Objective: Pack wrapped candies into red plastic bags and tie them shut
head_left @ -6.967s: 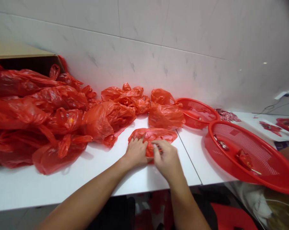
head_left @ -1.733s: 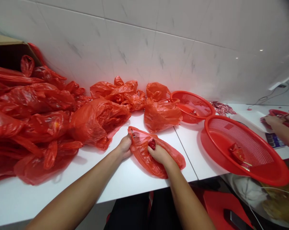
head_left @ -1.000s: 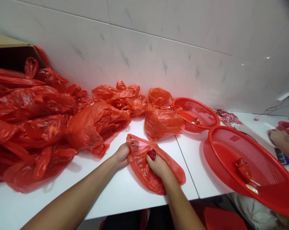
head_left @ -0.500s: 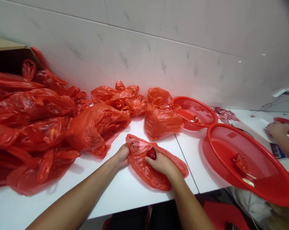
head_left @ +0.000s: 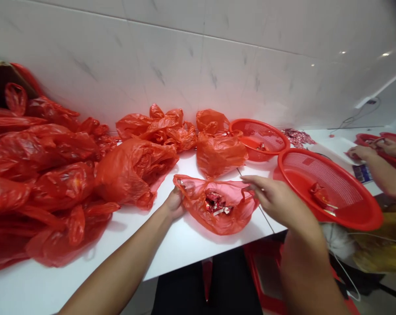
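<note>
Open red bag (head_left: 214, 225): spread mouth-up on the tabletop (head_left: 171, 249), just left of the large red basket (head_left: 335, 181), apart from its wall.
Bag film: thin, crinkled, see-through; probably very light, limp and slick, apt to slip between dry fingertips and to stretch or tear under a hard pull at one spot.
Shiny pieces (head_left: 217, 204): heaped low inside the bag, left of the large red basket; likely small, light, stiffer than the film, slippery against one another and quick to shift on a tilt.
Left grip (head_left: 174, 203): closed on the bag's mouth edge, on the side farther from the large red basket.
Right grip (head_left: 278, 199): loosely curled at the mouth edge nearer the large red basket; cannot tell pinching from mere touching.
Best hold: opposite sides of the mouth, by a gathered fold rather than a single layer; for any lift, probably safer with support under the heap.
Small red basket (head_left: 271, 136): behind and left of the large red basket, rims too close to tell contact from a slight gap.
Pile of red bags (head_left: 53, 183): well left of the large red basket, loosely heaped, some knotted.
</note>
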### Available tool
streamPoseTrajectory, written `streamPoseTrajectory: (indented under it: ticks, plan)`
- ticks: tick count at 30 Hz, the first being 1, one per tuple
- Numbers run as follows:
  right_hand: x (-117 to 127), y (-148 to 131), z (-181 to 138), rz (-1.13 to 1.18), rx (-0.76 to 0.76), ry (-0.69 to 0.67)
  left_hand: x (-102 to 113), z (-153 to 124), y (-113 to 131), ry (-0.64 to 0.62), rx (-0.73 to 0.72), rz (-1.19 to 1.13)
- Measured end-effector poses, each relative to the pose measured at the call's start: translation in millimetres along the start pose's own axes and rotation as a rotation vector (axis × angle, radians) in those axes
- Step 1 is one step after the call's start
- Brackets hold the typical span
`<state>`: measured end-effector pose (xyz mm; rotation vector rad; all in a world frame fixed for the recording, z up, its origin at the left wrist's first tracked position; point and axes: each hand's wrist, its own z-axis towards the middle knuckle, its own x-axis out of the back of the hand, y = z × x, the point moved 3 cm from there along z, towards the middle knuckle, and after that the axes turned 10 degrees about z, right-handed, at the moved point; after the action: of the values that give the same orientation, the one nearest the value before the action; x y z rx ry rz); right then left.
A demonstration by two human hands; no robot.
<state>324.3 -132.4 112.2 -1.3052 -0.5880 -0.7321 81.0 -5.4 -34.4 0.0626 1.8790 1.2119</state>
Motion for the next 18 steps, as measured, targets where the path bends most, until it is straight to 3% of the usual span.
streamPoseTrajectory:
  ticks: [3,6,9,13,18]
  plan:
    - [17.1,1.1,-19.1,-0.081,0.007,0.211,-4.6,-2.8,0.7,-0.016,-0.004,0.013]
    - [12.6,-6.8,-38.3,-0.127,0.01,0.317,-7.8,-4.2,1.7,-0.023,-0.024,0.016]
    - [-12.7,-15.2,-46.9,-0.222,-0.048,0.159,-6.9,-3.5,0.0,-0.019,-0.029,0.013]
    - [-45.2,-18.8,-36.8,-0.568,-0.134,-0.139,-2.4,-1.8,-3.0,-0.018,-0.027,0.026]
    - [-45.8,-18.0,-5.4,-0.784,-0.193,-0.313,0.2,-2.2,-0.4,-0.02,-0.047,0.038]
